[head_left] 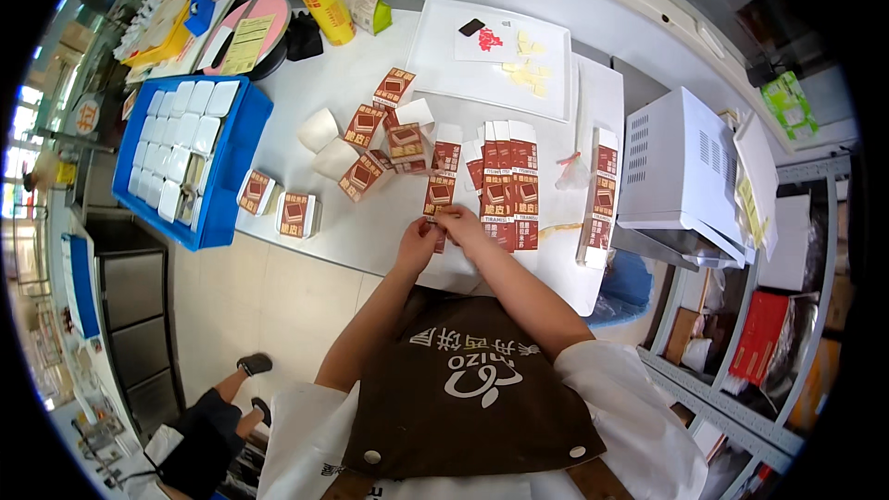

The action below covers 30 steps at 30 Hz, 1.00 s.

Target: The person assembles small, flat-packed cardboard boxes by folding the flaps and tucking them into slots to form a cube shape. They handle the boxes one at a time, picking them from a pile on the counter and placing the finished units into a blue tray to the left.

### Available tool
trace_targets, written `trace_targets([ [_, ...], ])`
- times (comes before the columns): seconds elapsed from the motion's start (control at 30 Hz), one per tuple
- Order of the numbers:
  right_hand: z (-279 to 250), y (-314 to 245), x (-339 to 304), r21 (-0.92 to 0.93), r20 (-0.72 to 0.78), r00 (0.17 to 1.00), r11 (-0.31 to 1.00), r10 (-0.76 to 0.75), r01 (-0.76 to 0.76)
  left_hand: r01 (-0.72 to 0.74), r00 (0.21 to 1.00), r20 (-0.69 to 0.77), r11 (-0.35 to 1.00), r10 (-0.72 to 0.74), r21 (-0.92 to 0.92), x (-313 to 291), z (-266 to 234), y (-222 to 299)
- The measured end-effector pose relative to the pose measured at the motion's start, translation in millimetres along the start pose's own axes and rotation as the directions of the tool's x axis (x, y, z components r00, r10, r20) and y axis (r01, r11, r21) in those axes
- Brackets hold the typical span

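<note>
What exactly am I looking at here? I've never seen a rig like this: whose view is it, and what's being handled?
There is no machine: a person works with two bare hands, left hand and right hand. The single picture comes from a fisheye camera on that person's head, looking down, so straight edges bend. Both hands hold the near end of a brown carton. On the white table, more flat cartons lie to the right and opened-out boxes to the left. Further back sits a white tray; at the left, a blue crate of white rectangular pieces.
</note>
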State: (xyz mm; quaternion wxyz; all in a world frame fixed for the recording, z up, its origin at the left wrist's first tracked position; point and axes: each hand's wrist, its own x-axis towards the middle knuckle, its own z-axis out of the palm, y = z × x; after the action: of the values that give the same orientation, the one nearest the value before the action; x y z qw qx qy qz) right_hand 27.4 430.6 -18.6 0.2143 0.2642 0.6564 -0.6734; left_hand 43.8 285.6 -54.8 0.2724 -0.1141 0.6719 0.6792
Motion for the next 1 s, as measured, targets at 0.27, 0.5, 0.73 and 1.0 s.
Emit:
trace_targets([
  [0.27, -2.4, 31.1, -7.8, 0.335, -0.062, 0.992, 0.938, 0.114, -0.087, -0.099, 0.896, -0.222, 0.661, 0.385, 0.744, -50.3, 29.1, 17.4],
  [0.5, 2.3, 0.1, -12.4, 0.376, 0.291, 0.91, 0.839, 0.296, -0.394, -0.087, 0.958, -0.145, 0.732, 0.248, 0.675, -58.5, 31.9, 25.1],
  [0.73, 8.3, 13.5, 6.7, 0.366, 0.302, 0.89, 0.82, 0.342, -0.44, -0.235, 0.908, 0.03, 0.449, 0.417, 0.862, -58.9, -2.5, 8.9],
  [1.0, 9.3, 18.7, -7.7, 0.424, 0.181, 0.925, 0.822, 0.335, -0.381, -0.257, 0.937, 0.176, 0.256, 0.302, 0.932, -68.1, -26.6, 10.1],
])
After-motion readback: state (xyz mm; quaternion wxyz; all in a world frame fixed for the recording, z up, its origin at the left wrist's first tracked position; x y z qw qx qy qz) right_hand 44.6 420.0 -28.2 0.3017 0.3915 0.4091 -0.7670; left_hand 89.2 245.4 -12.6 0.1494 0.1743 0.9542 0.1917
